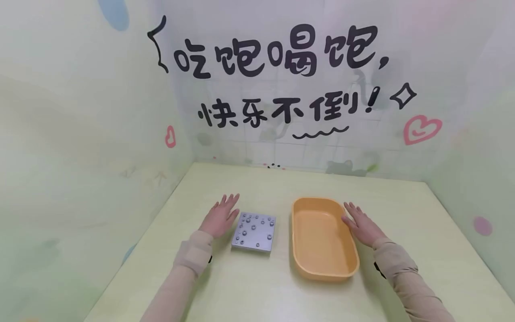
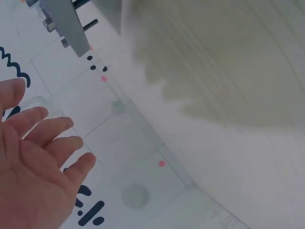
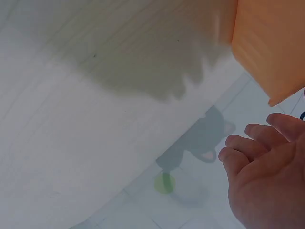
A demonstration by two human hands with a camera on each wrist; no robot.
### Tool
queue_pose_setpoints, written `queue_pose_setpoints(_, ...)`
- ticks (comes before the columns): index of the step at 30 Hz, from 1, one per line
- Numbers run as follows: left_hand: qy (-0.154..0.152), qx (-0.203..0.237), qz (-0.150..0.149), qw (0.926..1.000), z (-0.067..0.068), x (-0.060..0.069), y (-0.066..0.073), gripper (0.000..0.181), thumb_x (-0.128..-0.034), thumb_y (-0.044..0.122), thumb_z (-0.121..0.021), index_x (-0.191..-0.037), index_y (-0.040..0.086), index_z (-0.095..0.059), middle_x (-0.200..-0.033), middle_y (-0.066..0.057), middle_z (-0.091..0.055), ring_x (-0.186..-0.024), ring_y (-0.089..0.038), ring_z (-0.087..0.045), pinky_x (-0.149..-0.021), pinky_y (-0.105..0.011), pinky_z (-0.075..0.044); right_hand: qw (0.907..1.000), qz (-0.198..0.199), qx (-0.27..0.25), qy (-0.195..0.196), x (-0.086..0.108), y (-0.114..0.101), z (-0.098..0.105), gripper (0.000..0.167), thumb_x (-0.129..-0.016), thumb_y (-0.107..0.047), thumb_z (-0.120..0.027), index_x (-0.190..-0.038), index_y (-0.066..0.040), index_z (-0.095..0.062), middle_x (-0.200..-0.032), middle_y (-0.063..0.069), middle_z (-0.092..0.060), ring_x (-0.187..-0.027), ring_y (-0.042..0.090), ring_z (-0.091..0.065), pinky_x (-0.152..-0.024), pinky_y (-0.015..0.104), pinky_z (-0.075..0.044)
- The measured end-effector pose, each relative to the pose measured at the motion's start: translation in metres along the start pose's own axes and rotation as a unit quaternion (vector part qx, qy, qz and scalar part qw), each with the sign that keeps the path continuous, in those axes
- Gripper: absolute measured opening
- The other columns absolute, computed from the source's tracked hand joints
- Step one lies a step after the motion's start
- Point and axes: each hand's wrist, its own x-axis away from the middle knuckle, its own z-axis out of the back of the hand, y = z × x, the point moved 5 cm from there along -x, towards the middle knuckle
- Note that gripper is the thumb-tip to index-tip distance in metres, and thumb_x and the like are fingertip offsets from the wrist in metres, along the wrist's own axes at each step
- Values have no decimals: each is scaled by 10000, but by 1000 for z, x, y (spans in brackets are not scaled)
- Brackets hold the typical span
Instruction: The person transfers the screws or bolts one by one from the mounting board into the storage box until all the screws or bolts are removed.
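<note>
On the table, a square silver metal plate (image 1: 260,235) carries several screws with hex-like heads of different sizes. In the left wrist view the plate (image 2: 68,24) shows edge-on, with threaded ends jutting from its faces. My left hand (image 1: 219,219) hovers just left of the plate, fingers spread and holding nothing; its palm (image 2: 35,176) shows in the left wrist view. An orange plastic tray (image 1: 322,243) stands right of the plate, with nothing in it. Close by its right rim is my right hand (image 1: 363,227), fingers extended; I cannot tell whether it touches the tray.
The pale wooden table (image 1: 225,290) is bounded by printed walls on the left, right and back. Black lettering (image 1: 277,53) and a pink heart (image 1: 421,130) decorate the back wall (image 1: 249,147). Bare tabletop lies between the plate and the tray.
</note>
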Motion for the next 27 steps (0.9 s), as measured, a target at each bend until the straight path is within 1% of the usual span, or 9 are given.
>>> queue_pose_setpoints(4,74,44,-33,10000,0,-2,5,541,-1045,273,-463,-1539,109,-316,-1511,-222,-408,-1425,-419,-348,-1156,-565,-328,10000,65,33,-20,0,-2,-1,575,-1061,-241,-432,-1478,123,-275,-1525,385,-217,-1388,612,-173,-1151,687,-167)
queue_pose_setpoints(7,90,28,-11,10000,-1,-3,8,500,-1028,245,-512,-1497,110,-405,-1453,-211,-494,-1379,-420,-425,-1113,-567,-387,9999,71,73,-38,0,-4,-2,568,-1062,-232,-433,-1473,129,-279,-1518,388,-226,-1386,609,-182,-1147,686,-178)
queue_pose_setpoints(11,68,-6,21,10000,-4,-5,12,370,-1001,204,-566,-1350,80,-577,-1364,-156,-600,-1329,-368,-503,-1124,-516,-400,9999,90,101,-18,0,-5,-4,557,-1062,-217,-434,-1472,129,-281,-1511,392,-234,-1384,607,-192,-1141,692,-187)
queue_pose_setpoints(14,101,-83,17,9999,-6,-8,15,264,-979,185,-599,-1207,68,-666,-1268,-133,-661,-1247,-334,-571,-1098,-492,-432,9999,106,45,21,0,-6,-5,553,-1062,-208,-432,-1473,128,-279,-1509,394,-234,-1382,609,-192,-1138,699,-183)
queue_pose_setpoints(18,132,-197,24,9997,-9,-13,18,174,-945,169,-648,-1076,75,-715,-1162,-123,-692,-1139,-308,-619,-1032,-470,-489,10000,86,-7,36,1,-5,-6,554,-1068,-224,-418,-1474,125,-277,-1512,391,-231,-1383,607,-193,-1133,703,-186)
queue_pose_setpoints(22,172,-286,69,9994,-13,-16,19,121,-915,159,-689,-1009,96,-731,-1072,-89,-692,-1055,-273,-633,-976,-436,-524,9999,69,-42,63,1,-3,-6,546,-1069,-224,-415,-1473,121,-287,-1513,386,-238,-1385,602,-199,-1132,701,-192)
queue_pose_setpoints(27,303,-381,40,9988,-15,-20,17,67,-883,140,-719,-946,117,-727,-984,-50,-674,-969,-240,-628,-910,-405,-542,9999,86,-100,87,2,-3,-6,531,-1069,-204,-413,-1474,117,-292,-1515,384,-239,-1389,599,-196,-1140,693,-187)
